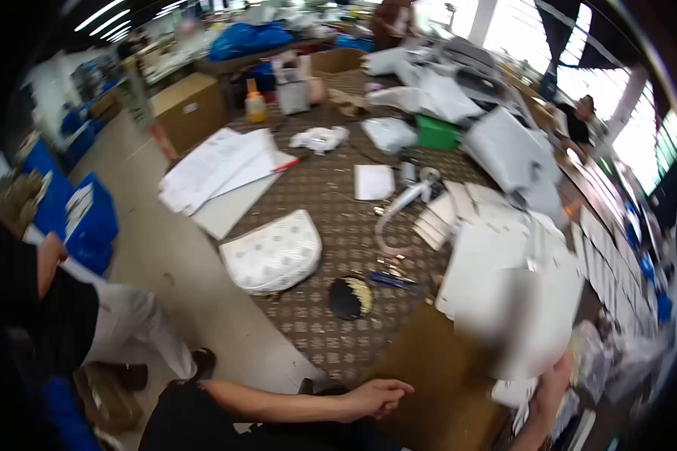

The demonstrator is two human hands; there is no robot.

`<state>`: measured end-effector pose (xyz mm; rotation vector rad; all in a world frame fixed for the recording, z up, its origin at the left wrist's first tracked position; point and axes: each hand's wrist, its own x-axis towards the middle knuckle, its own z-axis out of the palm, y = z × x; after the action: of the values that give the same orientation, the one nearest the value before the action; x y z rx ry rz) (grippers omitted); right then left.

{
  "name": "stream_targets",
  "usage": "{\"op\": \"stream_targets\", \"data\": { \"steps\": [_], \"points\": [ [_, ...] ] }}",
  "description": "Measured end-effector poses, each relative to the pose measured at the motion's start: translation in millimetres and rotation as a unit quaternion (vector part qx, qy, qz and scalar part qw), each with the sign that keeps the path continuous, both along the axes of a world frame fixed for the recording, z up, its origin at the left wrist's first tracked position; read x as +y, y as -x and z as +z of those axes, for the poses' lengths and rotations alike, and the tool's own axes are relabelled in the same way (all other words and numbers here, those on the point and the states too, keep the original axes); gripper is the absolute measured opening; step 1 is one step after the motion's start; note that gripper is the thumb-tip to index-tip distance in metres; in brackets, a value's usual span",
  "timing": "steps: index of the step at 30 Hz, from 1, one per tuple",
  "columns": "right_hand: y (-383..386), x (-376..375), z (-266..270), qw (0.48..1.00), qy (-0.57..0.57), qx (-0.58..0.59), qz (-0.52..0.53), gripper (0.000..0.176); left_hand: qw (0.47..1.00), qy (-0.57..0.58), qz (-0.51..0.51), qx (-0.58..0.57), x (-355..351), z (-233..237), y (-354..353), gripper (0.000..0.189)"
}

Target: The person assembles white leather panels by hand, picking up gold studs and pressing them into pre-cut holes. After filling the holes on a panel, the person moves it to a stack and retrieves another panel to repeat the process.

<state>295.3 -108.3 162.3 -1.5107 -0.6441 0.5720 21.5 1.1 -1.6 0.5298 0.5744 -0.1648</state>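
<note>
Free table [331,218] strip between white bag [271,259], card stacks [440,222]; black disc [350,298], brown board [429,376] nearside.

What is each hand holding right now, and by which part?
Right hand seems to hold a blurred white sheet by its lower edge; left hand rests curled, holding nothing.

Large white sheet-like piece [523,331], lower right: motion-blurred, outline and material unreadable. It covers most of the right hand [558,373]; the grip is not visible and the forearm is cut by the bottom edge. Left hand [380,397], bottom centre: fingertips curl under, out of sight. Seated person in black top [45,301], left: cut by the frame edge. Standing figure in brown top [391,21], top: too small and blurred to resolve.
</note>
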Motion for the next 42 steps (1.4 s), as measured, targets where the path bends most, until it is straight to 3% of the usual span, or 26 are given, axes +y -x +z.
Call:
{"op": "stream_targets", "data": {
  "steps": [4,5,6,7,8,9,11,15,18,20,24,29,32,33,34,36,37,38,40,42],
  "points": [
    [-98,66,-8,0.999,-0.006,0.021,0.034,0.05,0.999,-0.028,0.001,0.015,5,12,7,0.037],
    [-124,73,-26,0.997,0.049,-0.066,0.012,0.056,1.0,-0.011,0.019,0.022,4,17,7,0.035],
    [-119,70,-20,0.957,0.19,-0.201,-0.089,0.063,0.999,0.004,0.038,0.033,5,23,7,0.034],
    [-140,64,-45,0.907,0.187,-0.36,-0.115,0.065,0.999,0.004,-0.018,0.032,5,22,6,0.034],
    [-139,54,-53,0.889,0.118,-0.414,-0.155,0.063,1.0,-0.001,0.015,0.016,4,20,9,0.033],
    [-128,40,-45,0.92,0.099,-0.346,-0.158,0.06,0.998,-0.005,0.058,0.0,5,17,10,0.032],
    [-118,1,-47,0.942,0.099,-0.282,-0.152,0.058,1.0,-0.009,0.026,0.005,7,14,5,0.032],
    [-122,-97,-73,0.925,0.19,-0.247,-0.218,0.053,0.999,-0.036,0.014,0.007,9,10,-7,0.032],
    [-154,-186,-99,0.882,0.219,-0.261,-0.324,0.046,0.998,-0.056,0.005,-0.002,11,9,-19,0.032],
    [-179,-251,-102,0.826,0.249,-0.301,-0.407,0.043,0.998,-0.065,-0.006,-0.018,12,7,-28,0.031],
    [-215,-358,-113,0.74,0.346,-0.247,-0.521,0.037,0.995,-0.089,-0.018,-0.032,13,5,-45,0.031],
    [-159,-312,-94,0.871,0.24,-0.244,-0.351,0.032,0.989,-0.138,0.062,0.005,15,1,-49,0.031],
    [-146,-262,-103,0.91,0.232,-0.238,-0.247,0.034,0.976,-0.191,0.095,0.034,11,0,-51,0.031],
    [-141,-246,-100,0.914,0.259,-0.225,-0.215,0.045,0.982,-0.166,0.091,0.019,-3,21,-60,0.031],
    [-141,-235,-108,0.919,0.252,-0.226,-0.201,0.045,0.979,-0.17,0.106,0.024,-8,24,-62,0.031],
    [-141,-215,-125,0.839,0.295,-0.418,-0.184,0.064,0.979,-0.178,0.094,0.044,-12,24,-57,0.03],
    [-146,-208,-126,0.852,0.358,-0.356,-0.137,0.089,0.977,-0.18,0.105,0.047,-13,25,-54,0.03],
    [-147,-201,-132,0.854,0.354,-0.359,-0.129,0.089,0.978,-0.176,0.104,0.047,-14,25,-51,0.029],
    [-143,-186,-147,0.804,0.44,-0.374,-0.142,0.105,0.978,-0.17,0.11,0.05,-15,25,-46,0.028],
    [-130,-177,-156,0.777,0.482,-0.385,-0.121,0.11,0.979,-0.162,0.119,0.035,-13,25,-39,0.028]
  ]
}}
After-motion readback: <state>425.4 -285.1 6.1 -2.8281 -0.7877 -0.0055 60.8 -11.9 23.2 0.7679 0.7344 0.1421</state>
